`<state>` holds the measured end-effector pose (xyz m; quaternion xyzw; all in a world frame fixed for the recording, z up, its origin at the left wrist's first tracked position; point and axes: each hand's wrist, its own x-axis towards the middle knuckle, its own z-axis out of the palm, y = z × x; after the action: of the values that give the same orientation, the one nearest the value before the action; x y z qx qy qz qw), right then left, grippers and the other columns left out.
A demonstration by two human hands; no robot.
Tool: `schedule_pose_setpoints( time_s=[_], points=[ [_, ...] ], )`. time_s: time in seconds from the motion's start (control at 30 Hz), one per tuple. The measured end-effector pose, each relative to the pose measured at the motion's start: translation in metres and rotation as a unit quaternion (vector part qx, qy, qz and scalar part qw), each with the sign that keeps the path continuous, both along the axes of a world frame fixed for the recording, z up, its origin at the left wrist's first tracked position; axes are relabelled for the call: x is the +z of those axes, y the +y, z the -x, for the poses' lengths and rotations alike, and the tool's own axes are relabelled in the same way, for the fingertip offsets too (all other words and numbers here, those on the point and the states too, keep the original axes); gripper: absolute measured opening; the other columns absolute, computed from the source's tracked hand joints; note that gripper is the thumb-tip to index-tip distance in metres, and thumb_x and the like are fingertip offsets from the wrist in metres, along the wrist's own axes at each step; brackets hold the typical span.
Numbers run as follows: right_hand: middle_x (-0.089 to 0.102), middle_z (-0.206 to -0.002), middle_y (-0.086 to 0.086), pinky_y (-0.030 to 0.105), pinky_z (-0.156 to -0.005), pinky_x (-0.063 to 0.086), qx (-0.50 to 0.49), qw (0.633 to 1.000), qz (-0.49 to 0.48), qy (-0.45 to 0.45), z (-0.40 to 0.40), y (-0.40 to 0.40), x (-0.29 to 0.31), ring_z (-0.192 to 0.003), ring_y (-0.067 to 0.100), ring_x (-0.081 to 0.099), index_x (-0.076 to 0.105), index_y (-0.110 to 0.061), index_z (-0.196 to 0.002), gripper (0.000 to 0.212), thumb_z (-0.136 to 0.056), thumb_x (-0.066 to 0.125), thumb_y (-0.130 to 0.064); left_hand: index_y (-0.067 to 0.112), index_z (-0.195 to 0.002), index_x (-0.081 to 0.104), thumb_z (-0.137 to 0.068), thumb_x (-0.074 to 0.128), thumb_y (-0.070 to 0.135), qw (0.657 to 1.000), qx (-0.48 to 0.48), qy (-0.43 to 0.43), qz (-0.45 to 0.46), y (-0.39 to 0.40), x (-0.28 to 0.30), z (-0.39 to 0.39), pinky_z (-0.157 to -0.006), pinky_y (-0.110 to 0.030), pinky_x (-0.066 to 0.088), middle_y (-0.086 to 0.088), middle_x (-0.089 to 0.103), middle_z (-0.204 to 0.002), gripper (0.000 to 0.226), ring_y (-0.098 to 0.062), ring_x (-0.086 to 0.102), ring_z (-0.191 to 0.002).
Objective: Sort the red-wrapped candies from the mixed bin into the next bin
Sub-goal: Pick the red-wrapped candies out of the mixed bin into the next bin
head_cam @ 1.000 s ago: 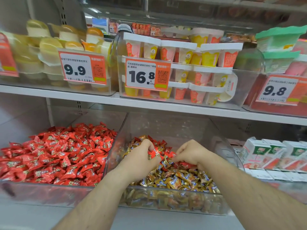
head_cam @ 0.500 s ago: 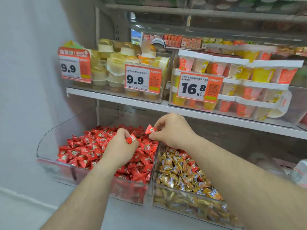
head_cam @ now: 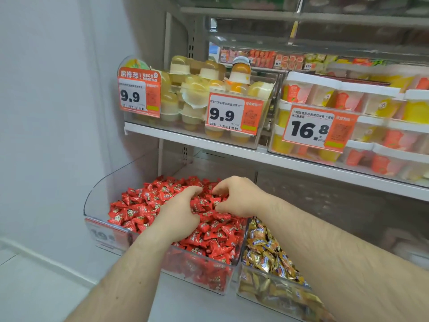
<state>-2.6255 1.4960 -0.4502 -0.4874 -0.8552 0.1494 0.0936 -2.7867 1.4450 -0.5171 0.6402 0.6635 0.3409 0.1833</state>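
Shelf tags point(head_cam: 224, 115) "9.9", "16.8", hands over red candies point(head_cam: 144, 205)

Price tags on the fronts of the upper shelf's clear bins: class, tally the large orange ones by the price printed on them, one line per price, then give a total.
9.9 tags: 2
16.8 tag: 1
Total: 3

red-wrapped candies point(head_cam: 210, 231) heaped in clear left bin point(head_cam: 202, 275), gold-wrapped candies point(head_cam: 267, 252) in mixed bin point(head_cam: 262, 296) alongside
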Motion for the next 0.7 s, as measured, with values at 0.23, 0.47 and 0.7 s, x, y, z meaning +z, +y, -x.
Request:
schedule_pose_setpoints(
  time_s=[0.23, 0.47, 0.7],
  points=[
    [0.072, -0.096, -0.006, 0.024, -0.075, 0.046, -0.099, 0.982, -0.087, 0.133, -0.066, -0.045, 0.006, -0.09, 0.011, 0.063, 0.074, -0.025, -0.094, 0.018, -0.086, 0.06, -0.017, 0.028, -0.123, 0.057, -0.077, 0.06, 0.019, 0.985, -0.088, 0.004, -0.15, -0.019, 0.025, -0.078, -0.099, -0.044, 0.044, 0.009, 0.061, -0.119, 0.048, -0.017, 0.056, -0.115],
    [0.065, -0.068, -0.016, 0.009, -0.057, 0.039, -0.246, 0.948, -0.087, 0.18, -0.181, -0.062, 0.004, -0.064, -0.001, 0.058, 0.07, -0.026, -0.07, 0.02, -0.085, 0.062, -0.015, 0.028, -0.132, 0.051, -0.081, 0.061, 0.017, 0.978, -0.176, 0.08, -0.077, -0.01, 0.011, -0.166, -0.104, -0.034, 0.037, 0.007, 0.055, -0.129, 0.053, -0.018, 0.047, -0.121],
    [0.073, -0.09, 0.005, 0.036, -0.075, 0.057, -0.32, 0.939, 0.075, 0.102, -0.241, -0.02, -0.032, -0.086, 0.027, 0.066, 0.075, -0.013, -0.084, 0.02, -0.084, 0.056, -0.008, 0.031, -0.138, 0.043, -0.089, 0.059, 0.025, 0.975, -0.171, 0.14, 0.029, 0.016, -0.006, -0.192, -0.107, -0.038, 0.032, 0.007, 0.048, -0.138, 0.052, -0.019, 0.037, -0.13]
  ],
)
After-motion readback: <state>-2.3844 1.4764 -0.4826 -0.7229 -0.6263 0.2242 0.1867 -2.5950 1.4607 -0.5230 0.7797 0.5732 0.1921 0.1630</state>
